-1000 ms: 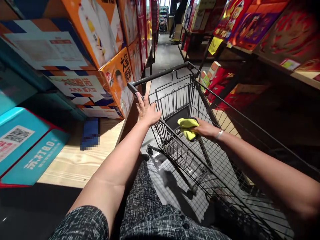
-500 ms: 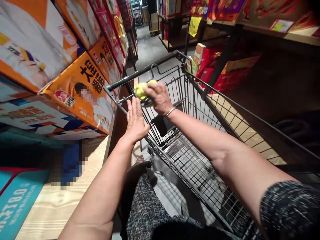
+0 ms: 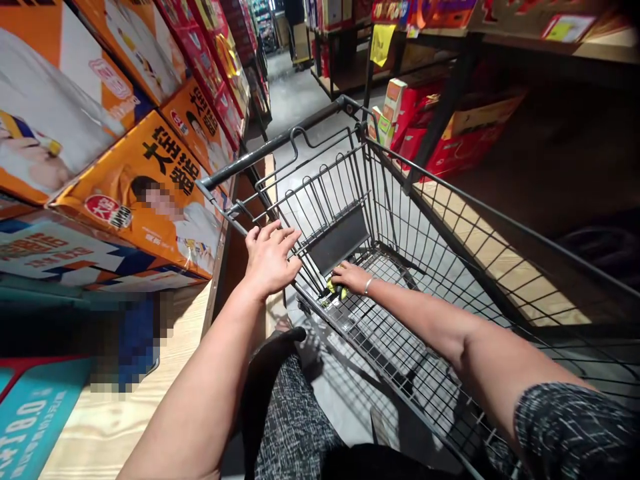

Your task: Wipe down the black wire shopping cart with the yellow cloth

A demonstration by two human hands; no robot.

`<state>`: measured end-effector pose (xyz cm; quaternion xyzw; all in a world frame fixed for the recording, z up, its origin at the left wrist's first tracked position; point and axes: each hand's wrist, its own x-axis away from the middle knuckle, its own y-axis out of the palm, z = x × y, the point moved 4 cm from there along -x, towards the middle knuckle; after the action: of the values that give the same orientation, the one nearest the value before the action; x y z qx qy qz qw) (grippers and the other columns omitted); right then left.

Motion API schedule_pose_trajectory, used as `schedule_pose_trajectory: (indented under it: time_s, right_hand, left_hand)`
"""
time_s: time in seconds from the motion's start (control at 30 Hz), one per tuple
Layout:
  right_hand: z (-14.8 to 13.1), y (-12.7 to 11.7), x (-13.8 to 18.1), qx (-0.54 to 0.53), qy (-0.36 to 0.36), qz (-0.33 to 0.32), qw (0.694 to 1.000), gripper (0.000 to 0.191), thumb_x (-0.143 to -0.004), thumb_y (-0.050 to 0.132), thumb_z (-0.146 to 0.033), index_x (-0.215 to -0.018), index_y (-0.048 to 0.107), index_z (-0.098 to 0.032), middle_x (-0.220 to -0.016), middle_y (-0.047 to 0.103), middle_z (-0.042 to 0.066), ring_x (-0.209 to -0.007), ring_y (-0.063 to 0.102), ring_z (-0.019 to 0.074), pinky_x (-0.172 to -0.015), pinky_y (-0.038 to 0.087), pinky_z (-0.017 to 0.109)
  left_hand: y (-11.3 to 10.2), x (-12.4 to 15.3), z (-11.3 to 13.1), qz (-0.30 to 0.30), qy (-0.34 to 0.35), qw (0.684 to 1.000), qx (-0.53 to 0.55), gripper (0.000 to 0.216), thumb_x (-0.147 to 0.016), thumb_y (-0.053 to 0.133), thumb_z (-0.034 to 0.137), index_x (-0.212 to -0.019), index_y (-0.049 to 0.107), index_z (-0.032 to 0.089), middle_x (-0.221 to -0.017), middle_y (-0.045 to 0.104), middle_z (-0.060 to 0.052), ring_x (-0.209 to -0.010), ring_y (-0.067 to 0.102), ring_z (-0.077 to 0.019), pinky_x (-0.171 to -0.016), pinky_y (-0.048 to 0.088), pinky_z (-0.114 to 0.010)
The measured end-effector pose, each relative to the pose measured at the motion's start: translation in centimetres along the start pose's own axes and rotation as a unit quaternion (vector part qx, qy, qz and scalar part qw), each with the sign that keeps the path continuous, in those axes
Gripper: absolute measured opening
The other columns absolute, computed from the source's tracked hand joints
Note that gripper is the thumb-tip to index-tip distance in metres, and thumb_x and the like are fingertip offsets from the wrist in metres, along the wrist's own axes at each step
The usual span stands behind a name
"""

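My right hand (image 3: 351, 279) reaches down inside a dark wire shopping cart (image 3: 400, 400). Its fingers are closed on a crumpled yellow cloth (image 3: 339, 290), held against the cart's lower corner, below a dark flat panel (image 3: 340, 239). The hand covers part of the cloth. At the cart's near side rim, my left hand (image 3: 273, 259) has its fingers spread and holds nothing. Whether it touches the rim I cannot tell. The cart's handle bar (image 3: 270, 148) runs beyond both hands.
Orange printed boxes (image 3: 145, 193) are stacked on a wooden shelf (image 3: 165, 387) at left. Right of the cart, a low wooden ledge (image 3: 480, 247) and red gift boxes (image 3: 460, 143) stand close. Grey aisle floor (image 3: 293, 93) stretches ahead between shelves.
My right hand has moved the yellow cloth from near the handle bar down into the basket. My left hand has dropped slightly toward the side rim, its fingers spreading.
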<state>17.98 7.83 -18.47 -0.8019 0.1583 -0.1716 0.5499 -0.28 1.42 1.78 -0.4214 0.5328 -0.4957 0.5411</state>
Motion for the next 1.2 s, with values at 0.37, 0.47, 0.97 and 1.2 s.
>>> schedule_pose_trajectory:
  time_s: [0.37,0.47,0.97,1.2]
  right_hand:
    - [1.7,-23.6,-8.4,0.036,-0.024,0.380,0.924,0.052,-0.092,0.063,-0.024,-0.143,0.058,-0.031,-0.143,0.051,0.006,-0.129,0.043,0.0307,-0.107,0.044,0.056]
    - [2.4,-21.8,-9.1,0.048,-0.024,0.417,0.907,0.055,-0.096,0.059,-0.027,-0.149,0.050,-0.037,-0.145,0.047,0.003,-0.134,0.037,0.0298,-0.113,0.040,0.056]
    - [9.0,-4.2,-0.4,0.007,0.011,0.118,0.993,0.040,-0.085,0.059,-0.006,-0.112,0.075,-0.031,-0.126,0.064,0.008,-0.111,0.049,0.0234,-0.093,0.049,0.039]
    - [12.5,-21.2,-5.5,0.008,0.045,0.377,0.925,0.035,-0.087,0.062,-0.023,-0.120,0.070,-0.024,-0.129,0.059,0.008,-0.117,0.051,0.0289,-0.105,0.045,0.052]
  left_hand:
    - [-0.4,0.3,0.6,0.015,0.004,1.000,0.019,0.052,-0.082,0.055,0.028,-0.129,0.073,0.038,-0.133,0.074,-0.001,-0.139,0.051,-0.0332,-0.121,0.022,-0.064]
    - [-0.4,0.3,0.6,0.016,0.005,1.000,0.018,0.052,-0.081,0.055,0.028,-0.128,0.073,0.040,-0.133,0.074,0.000,-0.139,0.051,-0.0336,-0.121,0.022,-0.064]
    - [-0.1,0.2,0.4,0.027,0.013,0.999,0.020,0.051,-0.081,0.053,0.027,-0.125,0.074,0.040,-0.130,0.075,0.001,-0.138,0.052,-0.0324,-0.120,0.022,-0.064]
    - [-0.1,0.1,0.6,0.007,0.015,1.000,-0.001,0.049,-0.083,0.051,0.029,-0.125,0.075,0.036,-0.132,0.074,-0.002,-0.138,0.053,-0.0324,-0.119,0.022,-0.065]
